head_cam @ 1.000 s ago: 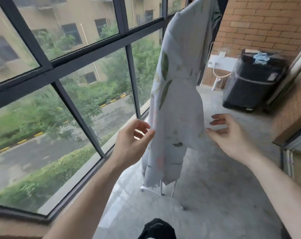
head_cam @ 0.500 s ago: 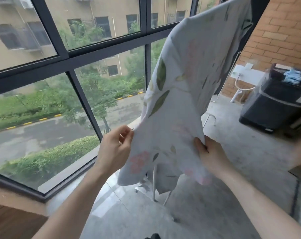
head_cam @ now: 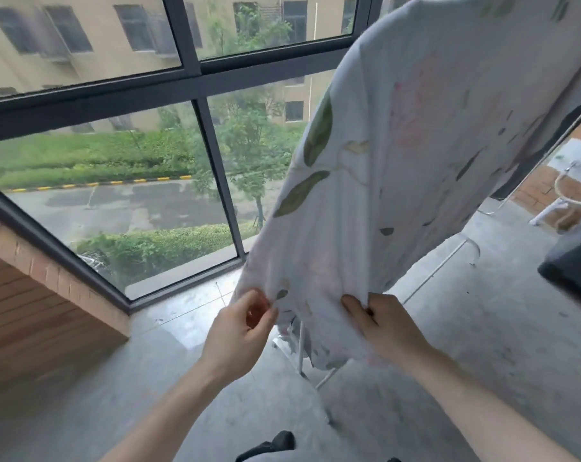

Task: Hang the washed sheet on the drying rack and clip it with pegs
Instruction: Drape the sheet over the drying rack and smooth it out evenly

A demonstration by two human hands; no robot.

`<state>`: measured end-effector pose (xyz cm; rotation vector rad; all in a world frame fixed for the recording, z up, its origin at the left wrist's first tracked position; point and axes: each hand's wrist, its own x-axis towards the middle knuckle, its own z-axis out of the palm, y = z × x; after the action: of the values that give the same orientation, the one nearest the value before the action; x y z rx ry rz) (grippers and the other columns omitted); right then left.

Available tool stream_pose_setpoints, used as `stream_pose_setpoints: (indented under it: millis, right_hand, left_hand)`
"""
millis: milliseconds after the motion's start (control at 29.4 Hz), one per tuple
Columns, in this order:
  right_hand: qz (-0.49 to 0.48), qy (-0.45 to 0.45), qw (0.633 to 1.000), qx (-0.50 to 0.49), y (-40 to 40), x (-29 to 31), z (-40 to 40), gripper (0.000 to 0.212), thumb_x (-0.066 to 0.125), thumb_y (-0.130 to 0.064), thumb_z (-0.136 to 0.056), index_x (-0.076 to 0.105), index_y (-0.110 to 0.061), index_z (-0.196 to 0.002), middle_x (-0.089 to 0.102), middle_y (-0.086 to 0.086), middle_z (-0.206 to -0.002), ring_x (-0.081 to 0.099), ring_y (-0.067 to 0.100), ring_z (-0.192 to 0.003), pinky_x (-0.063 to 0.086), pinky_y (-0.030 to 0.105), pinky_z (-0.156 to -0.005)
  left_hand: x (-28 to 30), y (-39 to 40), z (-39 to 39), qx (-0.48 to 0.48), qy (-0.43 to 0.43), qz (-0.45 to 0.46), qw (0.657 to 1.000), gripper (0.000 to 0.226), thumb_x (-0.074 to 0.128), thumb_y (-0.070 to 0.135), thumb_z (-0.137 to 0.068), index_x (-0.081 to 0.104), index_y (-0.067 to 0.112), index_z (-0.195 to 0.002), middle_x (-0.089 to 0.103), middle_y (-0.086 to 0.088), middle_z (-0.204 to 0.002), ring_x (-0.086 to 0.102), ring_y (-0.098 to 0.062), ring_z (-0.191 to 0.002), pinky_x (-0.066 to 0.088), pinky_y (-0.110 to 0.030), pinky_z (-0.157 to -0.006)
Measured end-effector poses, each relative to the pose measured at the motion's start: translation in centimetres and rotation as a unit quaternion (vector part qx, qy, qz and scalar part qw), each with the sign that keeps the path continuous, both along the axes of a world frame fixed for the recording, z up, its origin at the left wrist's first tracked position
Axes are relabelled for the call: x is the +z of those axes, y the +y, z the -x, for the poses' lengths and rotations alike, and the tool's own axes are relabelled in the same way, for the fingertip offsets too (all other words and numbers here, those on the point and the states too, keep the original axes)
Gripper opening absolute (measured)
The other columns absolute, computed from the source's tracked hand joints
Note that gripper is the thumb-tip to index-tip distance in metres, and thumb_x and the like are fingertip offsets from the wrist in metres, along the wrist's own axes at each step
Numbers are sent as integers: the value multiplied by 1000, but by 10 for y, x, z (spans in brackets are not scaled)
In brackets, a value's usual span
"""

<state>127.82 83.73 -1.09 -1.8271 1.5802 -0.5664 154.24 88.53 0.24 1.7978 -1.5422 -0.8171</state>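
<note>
A washed floral sheet (head_cam: 399, 181) hangs draped over a drying rack beside a tall balcony window (head_cam: 122, 135), its fabric falling from the upper right down to the person's two hands, apparently so the lower edge can be drawn out flat before any peg goes on. The right hand (head_cam: 387, 326) grips a bunched fold of the hem, thumb on the near face and fingers tucked behind the cloth, seemingly anchoring that side. Just left of it, the left hand (head_cam: 240, 328) pinches the sheet's other lower corner between thumb and fingertips, the cloth between the two hands held fairly taut, which suggests a spreading or straightening pull. Below and between the hands, the white legs of the drying rack (head_cam: 302, 345) stand on the grey concrete floor (head_cam: 482, 345); another thin white bar of it shows beyond the right hand. The rack's top rail is covered by the sheet and cut off at the frame's upper edge, so how evenly the cloth sits cannot be judged. No pegs are in view. A dark object at the right edge is cropped and cannot be identified, and motion blur softens the whole scene.
</note>
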Motion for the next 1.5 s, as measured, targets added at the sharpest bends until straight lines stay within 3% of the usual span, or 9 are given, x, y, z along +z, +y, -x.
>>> stream_pose_setpoints:
  millis: [102, 204, 340, 442, 647, 851, 1157, 1361, 1497]
  right_hand:
    - [4, 29, 995, 97, 2, -4, 1, 51, 45, -48, -104, 40, -23, -61, 44, -8, -48, 43, 8, -48, 30, 24, -51]
    - [-33, 22, 978, 204, 8, -7, 25, 31, 43, -58, -101, 54, -37, -80, 62, -14, -72, 60, 1, -69, 45, 25, -64]
    - [-202, -238, 928, 205, 11, -10, 72, 54, 42, -65, -92, 60, -32, -130, 73, -11, -115, 74, 17, -92, 58, 31, -74]
    - [-216, -267, 919, 192, 6, -20, 103, 60, 45, -60, -88, 63, -26, -135, 71, -6, -124, 75, 30, -92, 59, 49, -76]
    - [-296, -253, 895, 217, 7, -37, 112, 24, 54, -23, -105, 69, -24, -124, 74, -12, -104, 74, 15, -88, 61, 37, -74]
    - [-283, -182, 932, 132, 6, -94, 125, 29, 58, -10, -100, 70, -30, -117, 70, 4, -117, 76, 17, -84, 60, 34, -68]
    - [-218, -145, 964, 56, -12, -94, 134, 26, 64, -8, -95, 66, -29, -111, 70, -16, -111, 76, 14, -81, 63, 35, -67]
    - [-201, -142, 966, 84, -27, -93, 129, 26, 64, -11, -98, 61, -28, -118, 68, -16, -112, 75, 17, -86, 61, 29, -62]
    - [-209, -147, 959, 121, -51, -94, 133, 30, 63, -6, -97, 62, -25, -120, 68, -12, -116, 73, 16, -84, 56, 24, -59]
  left_hand:
    - [-18, 20, 15, -72, -69, -163, 982, 6, 65, 35, -89, 61, 36, -94, 65, 26, -89, 62, 2, -76, 57, -34, -76]
    - [-27, 44, 53, -131, -77, -233, 961, 60, 79, 51, -74, 48, 43, -125, 55, 30, -121, 57, 4, -110, 51, -25, -91]
    - [-30, 54, 120, -23, 72, -160, 984, 106, 92, 69, -51, 37, 47, -139, 55, 32, -130, 50, 8, -124, 46, -25, -103]
    - [-30, 55, 164, 101, 145, -107, 978, 116, 94, 72, -41, 34, 49, -137, 57, 31, -127, 52, 7, -123, 50, -24, -97]
    - [-29, 58, 193, 288, 135, 23, 948, 21, 74, 18, -90, 71, 32, -105, 74, 22, -96, 70, -1, -92, 56, -29, -82]
    - [-47, 75, 153, 441, 118, 77, 887, 2, 61, 21, -102, 63, 21, -101, 70, 9, -95, 65, -6, -83, 50, -23, -70]
    - [-113, 95, 188, 269, 210, -216, 915, 10, 56, 16, -100, 65, 16, -105, 70, -3, -107, 71, -20, -87, 52, -27, -72]
    - [-116, 63, 246, 188, 295, -244, 905, 53, 58, 69, -88, 59, 31, -126, 66, 15, -118, 71, -14, -99, 55, -22, -74]
    - [-145, 23, 270, 224, 273, -236, 906, 56, 57, 65, -92, 40, 43, -141, 53, 14, -140, 59, -19, -123, 51, -42, -107]
